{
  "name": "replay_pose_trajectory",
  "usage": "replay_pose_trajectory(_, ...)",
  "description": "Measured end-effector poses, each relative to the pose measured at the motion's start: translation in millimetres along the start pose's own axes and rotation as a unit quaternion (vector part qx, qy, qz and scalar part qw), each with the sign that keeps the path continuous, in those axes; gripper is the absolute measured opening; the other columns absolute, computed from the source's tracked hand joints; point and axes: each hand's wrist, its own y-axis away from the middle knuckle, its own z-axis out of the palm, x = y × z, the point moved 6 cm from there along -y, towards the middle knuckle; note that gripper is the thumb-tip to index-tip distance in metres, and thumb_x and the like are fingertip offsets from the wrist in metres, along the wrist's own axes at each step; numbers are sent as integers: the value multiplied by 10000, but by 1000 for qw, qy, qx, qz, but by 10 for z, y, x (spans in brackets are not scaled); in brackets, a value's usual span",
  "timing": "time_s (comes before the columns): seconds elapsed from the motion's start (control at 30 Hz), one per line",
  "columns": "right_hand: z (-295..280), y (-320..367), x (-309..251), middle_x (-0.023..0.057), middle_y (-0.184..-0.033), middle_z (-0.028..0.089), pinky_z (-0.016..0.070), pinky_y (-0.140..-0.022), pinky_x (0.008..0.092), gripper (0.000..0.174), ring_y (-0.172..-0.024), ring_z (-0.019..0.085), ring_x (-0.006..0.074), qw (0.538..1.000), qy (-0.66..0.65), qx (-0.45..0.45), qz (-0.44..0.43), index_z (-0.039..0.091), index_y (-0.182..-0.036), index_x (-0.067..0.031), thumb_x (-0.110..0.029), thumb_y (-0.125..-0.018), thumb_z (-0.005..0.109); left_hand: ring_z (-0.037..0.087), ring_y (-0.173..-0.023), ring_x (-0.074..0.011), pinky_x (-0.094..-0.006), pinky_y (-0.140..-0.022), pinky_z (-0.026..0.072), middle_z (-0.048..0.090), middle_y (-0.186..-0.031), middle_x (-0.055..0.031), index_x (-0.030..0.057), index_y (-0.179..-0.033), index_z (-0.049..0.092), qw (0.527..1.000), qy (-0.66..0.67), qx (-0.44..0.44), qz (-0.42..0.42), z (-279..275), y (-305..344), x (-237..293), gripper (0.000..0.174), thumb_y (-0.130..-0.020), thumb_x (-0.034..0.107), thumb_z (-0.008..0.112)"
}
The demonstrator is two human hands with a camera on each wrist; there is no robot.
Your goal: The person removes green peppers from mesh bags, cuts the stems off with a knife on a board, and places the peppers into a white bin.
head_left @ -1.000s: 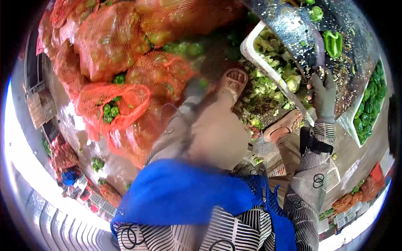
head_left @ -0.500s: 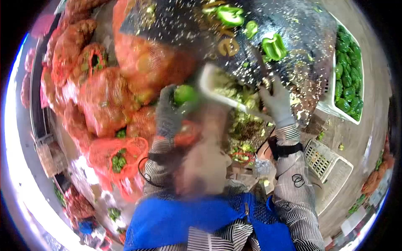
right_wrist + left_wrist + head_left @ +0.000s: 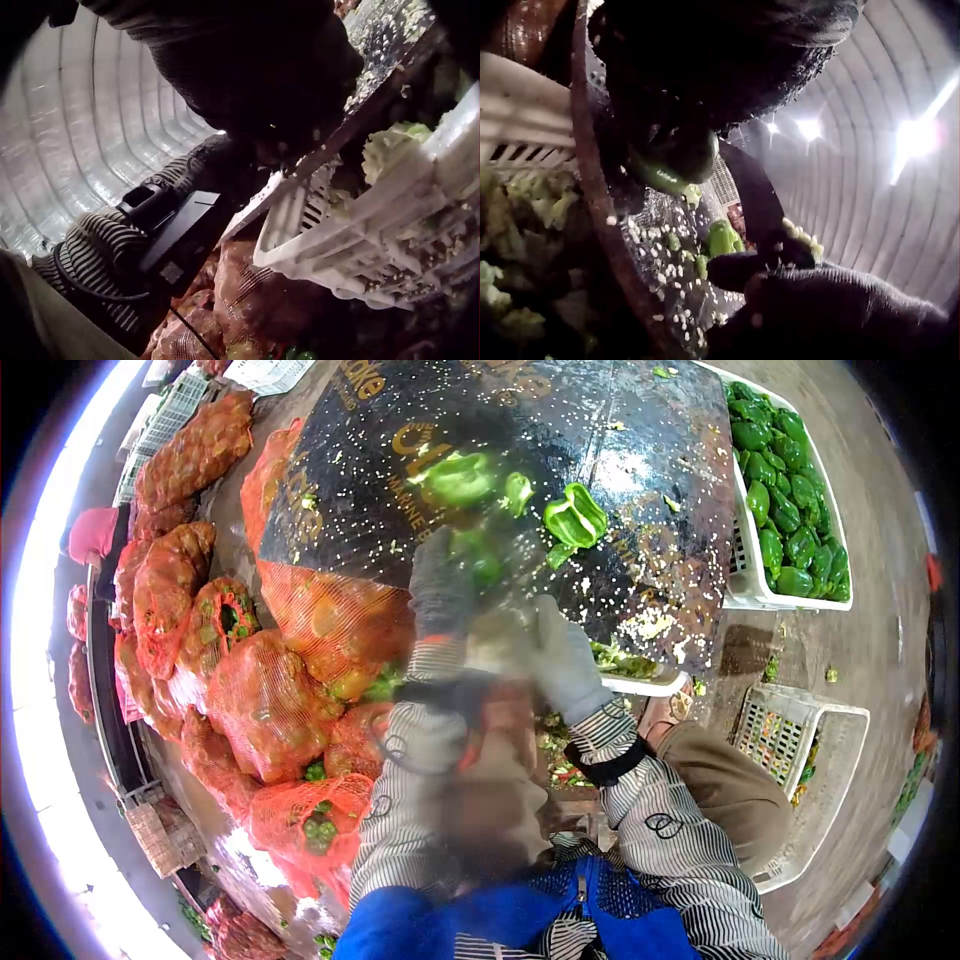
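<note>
A green bell pepper (image 3: 482, 557) is gripped in my gloved left hand (image 3: 440, 585) at the near edge of the seed-strewn black board (image 3: 350, 525). My gloved right hand (image 3: 562, 660) is close beside it. In the left wrist view my right fingers curl round the handle of a knife (image 3: 754, 191), its dark blade reaching up near the pepper (image 3: 694, 157). Blur hides the knife in the head view. On the board beyond lie a cut-open pepper (image 3: 577, 517), a blurred green pepper piece (image 3: 457, 480) and a small green piece (image 3: 517, 492).
Right of the board, a white crate (image 3: 842, 602) is full of green peppers. Red mesh sacks (image 3: 265, 705) crowd the left. Below the board's near edge stands a white crate (image 3: 352, 262) of pale green scraps. Another white crate (image 3: 820, 820) is on the floor at right.
My left hand has come up from beside the sacks to the board, bringing a green pepper. My right hand has moved left toward it. The head view has shifted to show more board.
</note>
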Motion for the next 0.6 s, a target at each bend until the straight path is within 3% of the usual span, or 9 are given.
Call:
replay_pose_trajectory(0.07, 87, 0, 14, 231, -715, 561, 445, -622, 505, 317, -686, 587, 428, 999, -33, 0, 3, 414, -955, -11, -219, -853, 630, 566, -1090, -355, -399, -957, 447, 596, -1161, -215, -3, -1230, 566, 998, -65, 14, 20, -2, 22, 103, 388, -968, 278, 517)
replay_pose_trajectory(0.13, 133, -13, -32, 260, -778, 602, 480, -668, 503, 321, -758, 614, 447, 1000, -3, -20, 6, 419, -1002, 3, -210, -864, 617, 558, -1097, -358, -400, -964, 445, 580, -1180, -224, -7, -1230, 569, 999, -20, 34, 1, 20, 62, 121, 376, -966, 253, 508)
replay_pose_trajectory(0.2, 134, -47, -130, 255, -846, 647, 522, -699, 488, 365, -792, 654, 403, 999, -6, -26, 18, 441, -1108, 45, -148, -841, 599, 559, -1088, -360, -405, -963, 445, 574, -1182, -220, -7, -1233, 568, 999, 26, -3, -19, -17, 77, 257, 373, -963, 245, 516)
replay_pose_trajectory(0.33, 244, -253, -112, 262, -866, 647, 524, -720, 480, 377, -821, 656, 402, 999, -20, -35, -7, 441, -1121, 68, -128, -845, 607, 554, -1087, -359, -407, -955, 448, 569, -1185, -216, -2, -1248, 554, 999, -29, 13, 1, 0, 74, 188, 375, -963, 237, 513)
replay_pose_trajectory(0.4, 337, -325, -120, 270, -897, 652, 525, -755, 475, 382, -857, 656, 404, 998, -16, -58, -26, 436, -1159, 84, -119, -871, 584, 555, -1088, -362, -411, -955, 449, 575, -1176, -221, -2, -1247, 551, 989, -80, 26, -126, 224, 61, -327, 375, -963, 239, 512)
replay_pose_trajectory(0.47, 418, -408, -100, 280, -908, 652, 523, -772, 477, 384, -877, 654, 409, 998, -20, -60, -22, 430, -1171, 90, -119, -882, 570, 547, -1101, -363, -414, -965, 440, 578, -1177, -220, 0, -1245, 554, 998, -26, 59, 0, 66, 89, 11, 375, -968, 248, 504)
replay_pose_trajectory(0.53, 419, -308, -93, 290, -919, 652, 520, -789, 478, 386, -896, 652, 413, 997, -20, -69, -15, 424, -1184, 96, -119, -892, 557, 549, -1103, -358, -424, -972, 436, 578, -1185, -214, 11, -1232, 561, 985, 37, -87, -146, 120, 6, -41, 355, -976, 244, 483)
replay_pose_trajectory(0.6, 273, -48, 11, 296, -853, 639, 506, -743, 512, 412, -846, 631, 473, 997, -34, -72, 10, 454, -1126, 37, -185, -839, 649, 556, -1100, -350, -432, -962, 445, 580, -1189, -203, 17, -1210, 562, 991, -85, -33, -94, 17, 1, 259, 325, -981, 227, 464)
